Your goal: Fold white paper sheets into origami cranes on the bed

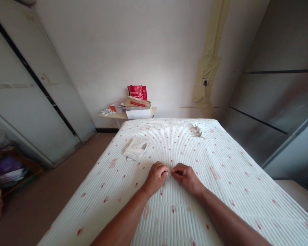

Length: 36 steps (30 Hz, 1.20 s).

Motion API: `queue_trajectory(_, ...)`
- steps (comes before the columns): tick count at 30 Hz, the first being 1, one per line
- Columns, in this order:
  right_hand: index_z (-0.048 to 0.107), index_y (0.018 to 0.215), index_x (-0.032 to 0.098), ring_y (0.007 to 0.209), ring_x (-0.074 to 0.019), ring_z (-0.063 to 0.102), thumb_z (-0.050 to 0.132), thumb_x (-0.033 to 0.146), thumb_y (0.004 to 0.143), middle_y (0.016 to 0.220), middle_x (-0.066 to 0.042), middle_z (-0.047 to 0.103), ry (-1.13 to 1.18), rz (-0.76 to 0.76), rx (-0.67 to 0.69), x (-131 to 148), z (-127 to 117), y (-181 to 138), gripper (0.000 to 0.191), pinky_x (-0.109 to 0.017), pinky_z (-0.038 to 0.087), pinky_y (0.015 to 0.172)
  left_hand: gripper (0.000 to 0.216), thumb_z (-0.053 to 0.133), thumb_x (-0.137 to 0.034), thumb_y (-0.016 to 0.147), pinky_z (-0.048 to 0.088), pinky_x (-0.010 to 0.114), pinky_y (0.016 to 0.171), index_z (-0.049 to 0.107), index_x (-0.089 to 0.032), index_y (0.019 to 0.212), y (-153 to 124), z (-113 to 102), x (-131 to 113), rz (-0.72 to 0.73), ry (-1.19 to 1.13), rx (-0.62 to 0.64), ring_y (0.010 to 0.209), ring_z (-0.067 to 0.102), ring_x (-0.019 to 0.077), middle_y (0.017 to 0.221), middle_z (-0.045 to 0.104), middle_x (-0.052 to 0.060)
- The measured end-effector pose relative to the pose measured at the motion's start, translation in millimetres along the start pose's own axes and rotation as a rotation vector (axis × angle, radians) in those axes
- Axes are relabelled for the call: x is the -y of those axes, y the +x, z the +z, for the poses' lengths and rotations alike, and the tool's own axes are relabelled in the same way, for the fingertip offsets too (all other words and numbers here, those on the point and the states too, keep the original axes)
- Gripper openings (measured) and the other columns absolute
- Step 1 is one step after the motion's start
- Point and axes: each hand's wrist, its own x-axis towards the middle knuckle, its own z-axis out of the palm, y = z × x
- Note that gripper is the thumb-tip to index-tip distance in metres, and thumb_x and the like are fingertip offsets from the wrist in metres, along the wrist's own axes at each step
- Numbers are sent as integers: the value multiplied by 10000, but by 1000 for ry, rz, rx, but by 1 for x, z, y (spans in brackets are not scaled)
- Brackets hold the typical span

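Observation:
Above the middle of the mattress, my left hand (157, 177) is closed in a pinch on a small piece of printed paper (165, 181), which looks like newspaper. Most of the paper is covered by the fingers, and a bit shows below the thumb. Close beside it on the right, my right hand (187, 178) is curled with thumb and forefinger together by the paper's edge. What those fingertips hold is too small to make out. A loose stack of printed paper sheets (136, 149) lies ahead to the left. Farther off on the right rests a small greyish-brown pile of pointed pieces (197, 130).
The white ribbed mattress (174, 218) with red spots fills the foreground. Behind its far edge, a small table (120, 115) bears a white box (138, 113), cardboard and a red bag (137, 91). Cabinets (33, 85) stand left; grey panels (279, 95) rise right.

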Motion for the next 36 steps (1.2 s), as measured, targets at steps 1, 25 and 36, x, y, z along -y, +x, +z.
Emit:
queue_trajectory(1, 608, 705, 174, 673, -119, 530, 508, 187, 751, 732, -10, 573, -14, -36, -12, -1, -1, 0, 111, -223, 407, 628, 165, 453, -84, 747, 399, 276, 692, 569, -183, 684, 0, 0, 0, -2, -2, 4, 748, 503, 150, 695, 576, 7)
queue_trajectory(25, 630, 783, 185, 691, -130, 585, 501, 188, 803, 762, -31, 644, -217, -180, 19, -6, 3, 1, 131, -232, 428, 649, 149, 510, -72, 734, 418, 271, 671, 601, -178, 683, 0, 2, 3, 57, -21, -20, 729, 510, 148, 684, 601, 17)
queue_trajectory(36, 567, 743, 173, 637, -118, 537, 473, 106, 751, 700, -10, 585, -301, -161, 56, -2, 4, 4, 116, -211, 388, 597, 168, 496, -58, 741, 416, 268, 650, 589, -177, 668, -1, 5, 4, 110, -2, -42, 705, 498, 145, 659, 588, 17)
